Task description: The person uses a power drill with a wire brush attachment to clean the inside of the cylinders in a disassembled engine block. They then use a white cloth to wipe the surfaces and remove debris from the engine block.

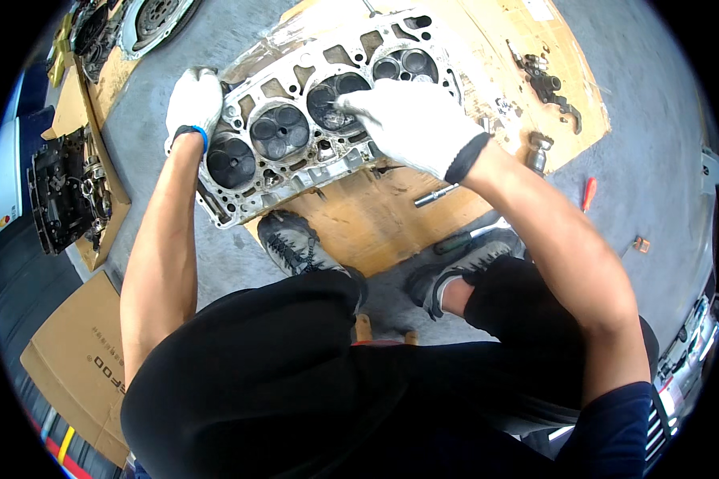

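An engine cylinder head lies on cardboard before me, its combustion chambers and dark valves facing up. My left hand, in a white knit glove, grips the head's left end, fingers curled over its edge. Over the chamber right of centre is my right hand, gloved too, with thumb and fingertips pinched together around something small and thin that cannot be made out. Below that wrist, a steel socket extension lies on the cardboard.
A ratchet lies beside my right shoe. To the right are a red-handled screwdriver, a metal cylindrical part and dark metal engine parts. At left, a cardboard tray holds a black engine part; a flywheel-like disc lies above.
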The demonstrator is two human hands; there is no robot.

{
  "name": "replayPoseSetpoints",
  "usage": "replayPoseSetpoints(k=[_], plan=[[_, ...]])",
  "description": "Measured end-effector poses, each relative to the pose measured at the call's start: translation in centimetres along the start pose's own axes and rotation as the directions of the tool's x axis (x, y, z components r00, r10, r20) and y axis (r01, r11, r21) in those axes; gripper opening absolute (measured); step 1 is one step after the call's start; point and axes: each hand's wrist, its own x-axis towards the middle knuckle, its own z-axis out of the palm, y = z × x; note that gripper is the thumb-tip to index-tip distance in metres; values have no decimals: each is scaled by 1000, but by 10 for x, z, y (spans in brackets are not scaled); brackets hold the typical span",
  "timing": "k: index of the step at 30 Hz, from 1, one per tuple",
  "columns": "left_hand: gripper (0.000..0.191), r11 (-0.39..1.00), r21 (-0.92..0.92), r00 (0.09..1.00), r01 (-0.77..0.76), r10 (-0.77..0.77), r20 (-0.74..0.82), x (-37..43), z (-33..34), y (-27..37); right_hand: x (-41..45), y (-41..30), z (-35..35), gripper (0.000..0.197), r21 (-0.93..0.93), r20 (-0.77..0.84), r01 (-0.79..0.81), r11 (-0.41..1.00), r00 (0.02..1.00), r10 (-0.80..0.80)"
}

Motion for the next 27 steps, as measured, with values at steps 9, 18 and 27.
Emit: replayPoseSetpoints(k=[9,18,27], plan=[[45,1000,3,1000,14,-14,1,1,5,-4,-1,-13,13,31,-62,-84,-10,998,996,5],[47,998,43,999,39,-40,30,-2,-1,4,1,-23,14,28,-66,-43,-99,993,994,96],[49,999,23,998,44,-45,44,-2,-5,14,-34,-11,27,27,-12,-264,-217,976,942,206]])
